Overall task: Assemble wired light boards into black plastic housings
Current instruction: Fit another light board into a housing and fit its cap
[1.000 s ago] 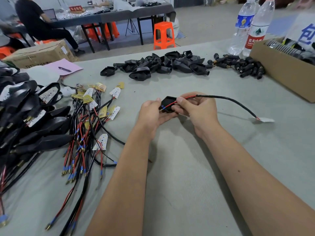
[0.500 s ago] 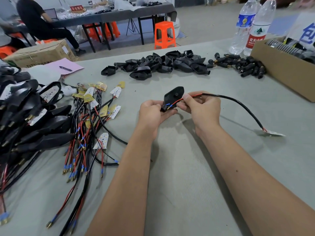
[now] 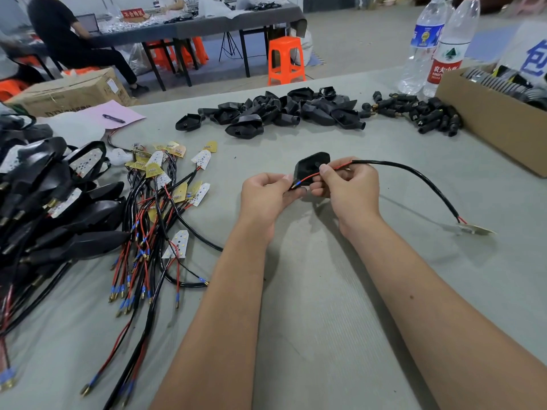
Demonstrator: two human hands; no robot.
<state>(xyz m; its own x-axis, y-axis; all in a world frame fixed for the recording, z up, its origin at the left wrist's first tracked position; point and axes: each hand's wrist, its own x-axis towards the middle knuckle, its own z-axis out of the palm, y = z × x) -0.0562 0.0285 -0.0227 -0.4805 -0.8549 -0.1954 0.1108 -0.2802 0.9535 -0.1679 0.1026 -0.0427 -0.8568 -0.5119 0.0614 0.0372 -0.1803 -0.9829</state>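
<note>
My left hand (image 3: 266, 193) pinches the lower end of a black plastic housing (image 3: 310, 167), held tilted up above the table's middle. My right hand (image 3: 346, 184) pinches the red wire (image 3: 309, 176) of a black cable (image 3: 414, 173) just in front of the housing. The wire's blue-sleeved tip points at my left fingers. The cable arcs right to its white light board (image 3: 473, 229), lying flat on the table. Whether the wire tip is inside the housing is hidden by my fingers.
Loose wired light boards (image 3: 165, 202) lie heaped at the left, with assembled housings (image 3: 53, 208) beyond them. Empty housings (image 3: 275, 110) and black connectors (image 3: 423, 113) lie at the back. A cardboard box (image 3: 497, 122) and two water bottles (image 3: 435, 45) stand at the right.
The housing has been raised and tilted upright between my hands. The cable swung, and its light board slid nearer and to the right on the table.
</note>
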